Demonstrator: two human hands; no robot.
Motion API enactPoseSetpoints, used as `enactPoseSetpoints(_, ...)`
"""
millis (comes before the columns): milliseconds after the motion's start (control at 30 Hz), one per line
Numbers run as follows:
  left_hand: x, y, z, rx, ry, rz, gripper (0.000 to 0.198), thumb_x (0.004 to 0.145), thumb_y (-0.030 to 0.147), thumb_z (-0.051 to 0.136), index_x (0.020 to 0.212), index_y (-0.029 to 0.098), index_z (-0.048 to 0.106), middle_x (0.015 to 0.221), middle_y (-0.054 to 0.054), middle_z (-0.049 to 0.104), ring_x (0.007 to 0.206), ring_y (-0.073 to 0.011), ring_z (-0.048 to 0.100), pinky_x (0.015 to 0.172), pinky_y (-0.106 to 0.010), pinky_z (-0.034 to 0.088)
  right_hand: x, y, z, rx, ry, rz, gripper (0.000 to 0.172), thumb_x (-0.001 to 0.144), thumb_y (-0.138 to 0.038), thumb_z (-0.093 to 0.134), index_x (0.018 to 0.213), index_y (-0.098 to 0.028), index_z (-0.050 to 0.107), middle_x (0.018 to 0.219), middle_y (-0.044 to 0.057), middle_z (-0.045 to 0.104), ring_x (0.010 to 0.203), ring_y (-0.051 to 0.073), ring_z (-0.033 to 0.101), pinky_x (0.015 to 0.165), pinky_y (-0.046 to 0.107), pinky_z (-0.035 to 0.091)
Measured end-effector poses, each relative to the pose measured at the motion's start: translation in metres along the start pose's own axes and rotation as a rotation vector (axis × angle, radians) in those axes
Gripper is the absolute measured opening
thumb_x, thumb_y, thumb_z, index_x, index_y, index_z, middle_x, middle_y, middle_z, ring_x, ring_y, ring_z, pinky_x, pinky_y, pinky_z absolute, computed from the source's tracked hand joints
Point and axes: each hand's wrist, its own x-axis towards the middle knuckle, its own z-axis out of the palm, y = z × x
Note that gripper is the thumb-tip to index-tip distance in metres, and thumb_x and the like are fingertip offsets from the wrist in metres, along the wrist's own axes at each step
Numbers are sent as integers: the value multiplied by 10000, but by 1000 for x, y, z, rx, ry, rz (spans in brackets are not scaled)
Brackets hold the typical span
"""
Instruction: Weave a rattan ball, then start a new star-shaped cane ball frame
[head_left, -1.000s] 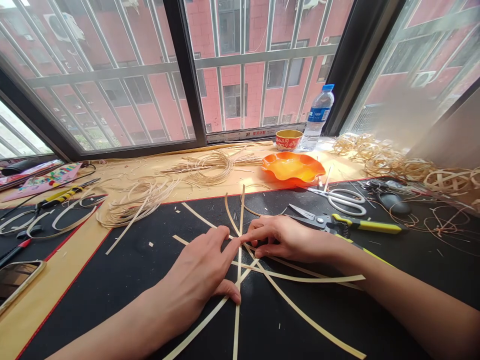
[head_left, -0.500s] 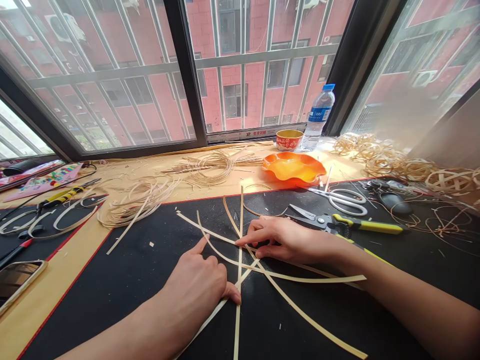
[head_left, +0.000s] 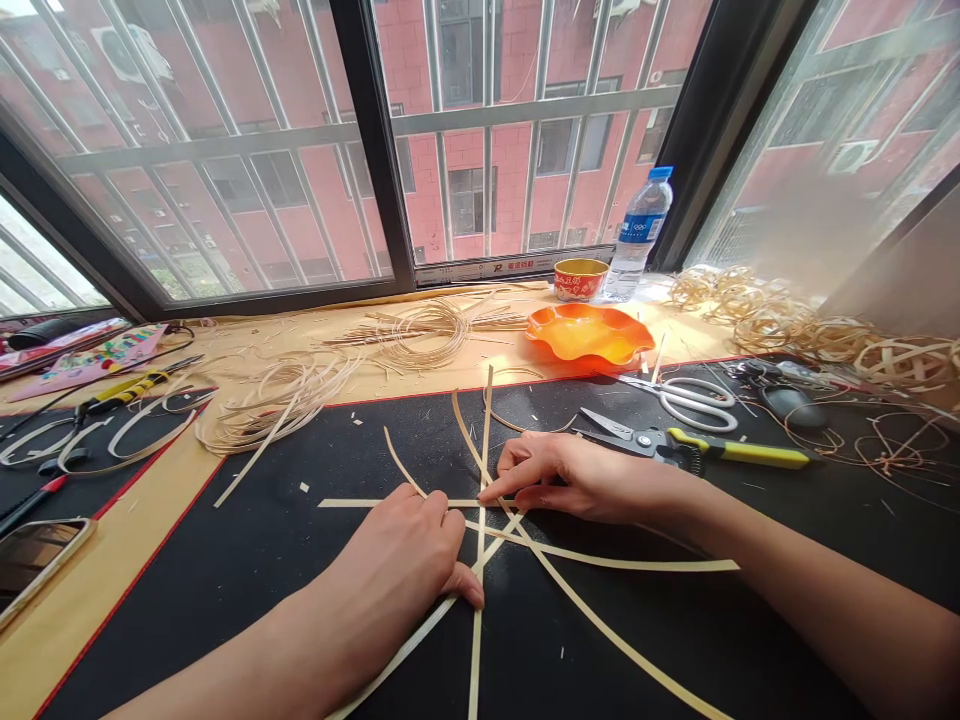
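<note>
The left hand (head_left: 390, 560) is bearing down on the crossing of flat cane strips (head_left: 480, 510), its fingers bunched over the strips and its thumb lying toward the lower right, while the right hand (head_left: 592, 480) is reaching in from the right with its index finger (head_left: 499, 488) extended to the crossing. The two hands are sitting just apart, and I cannot tell whether either is closed around a strip. The strips are radiating outward in a loose star, lying flat across a black cutting mat (head_left: 225, 620) with a thin red border, and one horizontal strip is running out to the left beneath the left hand's fingers. Just beyond the right hand, pruning shears with yellow-and-black handles (head_left: 720, 452) are lying on the mat, with white-handled scissors (head_left: 694, 395) behind them. A wavy orange dish (head_left: 589, 335) is sitting on the pale tabletop (head_left: 97, 610) past the mat's far edge, near a coil of thin cane (head_left: 420, 335), a gold-rimmed tin (head_left: 580, 280) and a plastic water bottle (head_left: 637, 235). Woven cane rings (head_left: 900, 362) are piling up along the right, beneath a barred window (head_left: 525, 120).
</note>
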Motion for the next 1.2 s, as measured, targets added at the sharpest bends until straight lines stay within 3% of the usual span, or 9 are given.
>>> enactPoseSetpoints(167, 1, -2, 0, 8, -28, 0, 362, 847, 475, 551, 764, 130, 620, 769, -61, 628, 704, -233, 582, 644, -320, 370, -2, -5, -4, 163, 37, 114, 180, 828, -196, 599, 965, -136, 699, 918, 54, 674, 804, 143, 595, 702, 227, 456)
enactPoseSetpoints(400, -4, -2, -1, -101, -61, -16, 227, 884, 379, 552, 812, 169, 601, 821, -38, 579, 747, -222, 556, 655, -314, 381, -1, -6, -5, 62, 62, 100, 121, 821, -133, 579, 838, -121, 699, 833, 43, 661, 735, 125, 596, 668, 213, 449)
enactPoseSetpoints(633, -8, -7, 12, -202, 44, -45, 250, 874, 422, 555, 847, 175, 540, 890, -44, 537, 780, -228, 552, 700, -335, 433, -5, -6, -8, -6, 29, 41, 171, 851, -130, 534, 880, -134, 702, 852, 40, 644, 741, 121, 591, 671, 212, 447)
enactPoseSetpoints(900, -5, -1, -9, -275, -97, -131, 228, 848, 376, 616, 861, 175, 510, 903, -20, 546, 863, -222, 595, 763, -314, 464, -7, -7, -9, -106, 28, 84, 135, 844, -174, 550, 826, -164, 684, 845, 23, 639, 709, 112, 560, 626, 206, 417)
enactPoseSetpoints(1200, -3, -6, 1, -269, -39, -133, 299, 819, 449, 631, 893, 185, 512, 877, 0, 550, 747, -202, 587, 635, -284, 405, -8, -8, -10, -111, -5, 142, 99, 826, -219, 584, 840, -175, 672, 838, 11, 638, 692, 107, 557, 611, 204, 406)
